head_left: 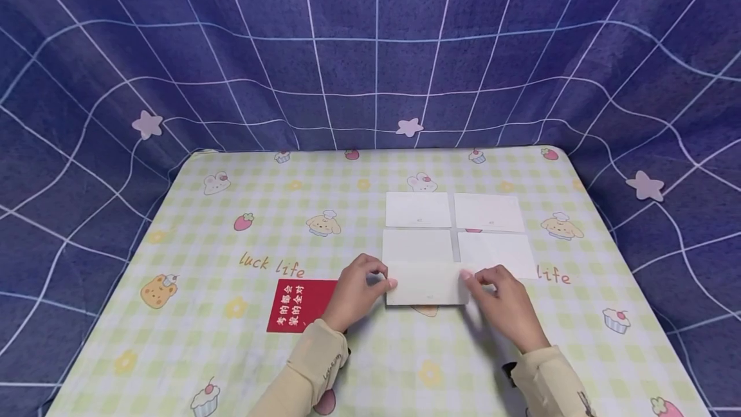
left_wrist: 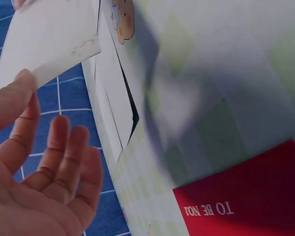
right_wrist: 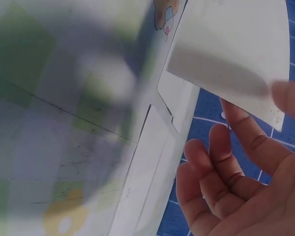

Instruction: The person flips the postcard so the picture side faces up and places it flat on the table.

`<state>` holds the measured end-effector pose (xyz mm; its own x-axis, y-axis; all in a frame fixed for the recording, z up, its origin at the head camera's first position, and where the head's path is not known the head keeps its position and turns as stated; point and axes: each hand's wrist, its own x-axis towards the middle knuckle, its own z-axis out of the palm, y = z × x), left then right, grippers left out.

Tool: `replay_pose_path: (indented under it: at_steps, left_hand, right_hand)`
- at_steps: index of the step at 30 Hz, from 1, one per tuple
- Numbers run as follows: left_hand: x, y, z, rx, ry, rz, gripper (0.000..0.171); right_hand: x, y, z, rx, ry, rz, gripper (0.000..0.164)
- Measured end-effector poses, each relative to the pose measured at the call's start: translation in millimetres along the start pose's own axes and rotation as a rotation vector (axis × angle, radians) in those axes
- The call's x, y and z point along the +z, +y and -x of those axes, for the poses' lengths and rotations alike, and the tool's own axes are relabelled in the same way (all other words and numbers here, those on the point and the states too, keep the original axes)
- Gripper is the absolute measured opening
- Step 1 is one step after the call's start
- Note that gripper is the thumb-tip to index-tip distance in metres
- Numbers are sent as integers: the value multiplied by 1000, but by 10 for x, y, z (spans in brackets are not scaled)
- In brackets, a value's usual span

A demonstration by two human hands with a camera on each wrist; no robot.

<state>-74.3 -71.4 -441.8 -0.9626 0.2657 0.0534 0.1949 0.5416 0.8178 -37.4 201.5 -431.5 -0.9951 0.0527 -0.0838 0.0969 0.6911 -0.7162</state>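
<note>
A blank white card (head_left: 427,285) is held up close over the table by both hands. My left hand (head_left: 356,288) pinches its left end between thumb and forefinger, the other fingers loosely bent in the left wrist view. At the opposite end, my right hand (head_left: 509,304) pinches the card (right_wrist: 226,54) the same way. Beyond it, several white cards lie in two rows: far-left card (head_left: 417,210), far-right card (head_left: 488,212), near-left card (head_left: 415,245) and near-right card (head_left: 498,254). The held card overlaps the near-left one in the head view.
A red card (head_left: 301,295) with white writing lies left of the held card, partly behind my left hand and forearm. The table bears a green-checked cloth (head_left: 191,352) with printed cartoon figures. Blue grid-patterned curtain (head_left: 347,56) surrounds the back and sides.
</note>
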Motion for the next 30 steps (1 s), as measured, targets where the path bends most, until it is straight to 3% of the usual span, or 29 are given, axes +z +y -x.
replay_pose_path:
  at_steps: [4, 8, 14, 23, 30]
  left_hand:
    - [4, -22, -12, 49, 49, 40, 12]
    - [5, -24, -18, 99, 94, 67, 13]
    - [15, -27, -7, 143, 106, 94, 14]
    - [-3, -45, 12, 140, 125, 107, 19]
    - [-28, -58, 40, 74, 74, 100, 26]
  right_hand:
    - [-30, 47, 26, 15, 12, -52, 54]
    - [-78, 47, 39, 109, 5, -81, 67]
    - [-101, 43, 29, 202, -66, -133, 79]
    - [-82, 60, 1, 185, -100, -243, 57]
    - [-62, 61, -2, 174, -74, -258, 44]
